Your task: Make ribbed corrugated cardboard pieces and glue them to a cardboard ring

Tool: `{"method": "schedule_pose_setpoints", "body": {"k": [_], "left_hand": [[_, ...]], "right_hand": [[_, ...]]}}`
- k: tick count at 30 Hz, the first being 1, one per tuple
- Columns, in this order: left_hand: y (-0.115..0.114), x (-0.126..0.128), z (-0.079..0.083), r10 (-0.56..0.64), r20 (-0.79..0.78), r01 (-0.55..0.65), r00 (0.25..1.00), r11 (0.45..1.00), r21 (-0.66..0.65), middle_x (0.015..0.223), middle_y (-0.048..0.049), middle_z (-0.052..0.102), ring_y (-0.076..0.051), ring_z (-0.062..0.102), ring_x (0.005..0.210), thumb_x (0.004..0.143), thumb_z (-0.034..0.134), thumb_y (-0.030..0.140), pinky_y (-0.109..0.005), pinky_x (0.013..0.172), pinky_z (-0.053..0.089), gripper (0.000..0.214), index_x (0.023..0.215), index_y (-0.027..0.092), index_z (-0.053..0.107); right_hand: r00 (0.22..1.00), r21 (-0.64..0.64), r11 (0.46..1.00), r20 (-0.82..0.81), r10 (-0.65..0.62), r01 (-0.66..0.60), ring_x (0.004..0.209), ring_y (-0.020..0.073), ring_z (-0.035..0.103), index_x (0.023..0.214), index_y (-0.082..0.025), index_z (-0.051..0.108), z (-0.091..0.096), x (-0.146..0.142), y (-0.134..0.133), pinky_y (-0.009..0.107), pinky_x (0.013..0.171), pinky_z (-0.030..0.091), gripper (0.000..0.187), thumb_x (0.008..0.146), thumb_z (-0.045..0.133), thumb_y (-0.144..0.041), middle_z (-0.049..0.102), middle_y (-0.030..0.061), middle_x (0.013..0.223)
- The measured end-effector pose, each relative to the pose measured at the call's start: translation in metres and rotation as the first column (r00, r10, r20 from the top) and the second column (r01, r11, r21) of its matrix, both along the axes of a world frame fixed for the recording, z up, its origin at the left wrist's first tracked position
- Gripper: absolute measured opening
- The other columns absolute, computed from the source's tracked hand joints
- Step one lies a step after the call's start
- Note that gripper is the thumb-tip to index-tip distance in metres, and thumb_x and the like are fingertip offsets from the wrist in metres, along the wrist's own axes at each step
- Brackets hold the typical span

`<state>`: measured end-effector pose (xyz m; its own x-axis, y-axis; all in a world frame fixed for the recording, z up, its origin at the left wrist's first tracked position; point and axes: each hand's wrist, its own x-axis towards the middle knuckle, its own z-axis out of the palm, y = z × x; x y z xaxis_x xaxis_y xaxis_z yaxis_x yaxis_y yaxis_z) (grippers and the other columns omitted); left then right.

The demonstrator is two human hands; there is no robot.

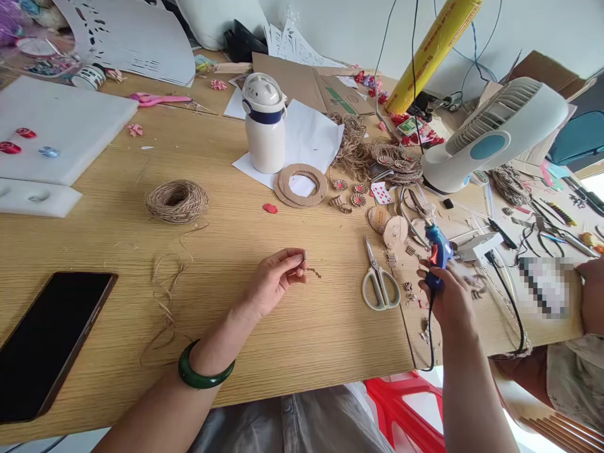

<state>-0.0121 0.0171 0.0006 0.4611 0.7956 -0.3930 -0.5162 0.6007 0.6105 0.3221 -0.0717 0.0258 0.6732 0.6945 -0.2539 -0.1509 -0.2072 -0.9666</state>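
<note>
My left hand [278,277], with a dark green bangle [206,371] on its wrist, pinches a short twisted piece of brown twine [314,272] above the table. My right hand [450,292] is wrapped around a blue hot glue gun [438,251] with an orange trigger, its nozzle pointing away from me. Between the hands lie scissors [380,283] with pale handles. Left of my left hand sits a coil of jute twine [177,201], and a loose strand [165,289] trails from it towards me.
Cardboard rings [302,185] and a white bottle [265,126] stand mid-table. A white fan [491,135] is at the right, near pliers [542,229]. A black phone [51,340] lies at the left. Another person's arm [592,292] rests at the right edge.
</note>
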Motion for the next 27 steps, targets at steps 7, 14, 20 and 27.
{"method": "schedule_pose_setpoints", "body": {"k": [7, 14, 20, 27], "left_hand": [[0.0, 0.0, -0.002, 0.013, -0.01, -0.014, 1.0, 1.0, -0.016, 0.07, -0.001, 0.066, -0.006, 0.057, 0.058, 0.064, 0.086, 0.024, -0.019, 0.055, 0.058, 0.028, 0.085, 0.009, 0.074], [0.0, 0.0, -0.003, 0.012, -0.013, -0.012, 1.0, 1.0, -0.013, 0.07, -0.0011, 0.067, -0.006, 0.058, 0.059, 0.064, 0.087, 0.024, -0.018, 0.055, 0.058, 0.028, 0.084, 0.01, 0.075], [0.0, -0.002, -0.004, -0.008, -0.014, 0.009, 1.0, 1.0, 0.005, 0.072, -0.0015, 0.067, -0.006, 0.058, 0.059, 0.066, 0.086, 0.022, -0.019, 0.057, 0.059, 0.025, 0.086, 0.012, 0.076], [0.001, -0.002, -0.004, -0.007, -0.019, 0.007, 1.0, 1.0, 0.001, 0.073, -0.0016, 0.067, -0.006, 0.058, 0.059, 0.066, 0.086, 0.023, -0.019, 0.057, 0.06, 0.025, 0.086, 0.012, 0.077]], "right_hand": [[0.885, 0.193, 0.976, -0.432, 0.176, -0.1, 0.049, 0.0033, 0.04, 0.079, -0.017, 0.063, -0.005, -0.001, -0.004, 0.008, 0.033, 0.037, 0.023, 0.068, 0.079, -0.029, 0.056, -0.0027, 0.072], [0.873, 0.374, 0.925, -0.429, 0.233, -0.063, 0.055, 0.0028, 0.041, 0.097, -0.023, 0.067, 0.005, 0.002, -0.005, 0.01, 0.046, 0.048, 0.022, 0.076, 0.069, -0.016, 0.067, 0.0009, 0.114], [0.912, 0.448, 0.879, -0.273, 0.305, -0.16, 0.054, 0.0071, 0.037, 0.108, -0.029, 0.069, 0.025, 0.011, -0.001, 0.014, 0.032, 0.035, 0.027, 0.082, 0.067, -0.026, 0.066, 0.0007, 0.117], [0.958, 0.324, 0.913, -0.053, 0.28, -0.249, 0.062, 0.016, 0.055, 0.112, -0.038, 0.065, 0.05, -0.006, 0.005, 0.028, 0.035, 0.043, 0.03, 0.082, 0.069, -0.037, 0.069, 0.0038, 0.111]]}}
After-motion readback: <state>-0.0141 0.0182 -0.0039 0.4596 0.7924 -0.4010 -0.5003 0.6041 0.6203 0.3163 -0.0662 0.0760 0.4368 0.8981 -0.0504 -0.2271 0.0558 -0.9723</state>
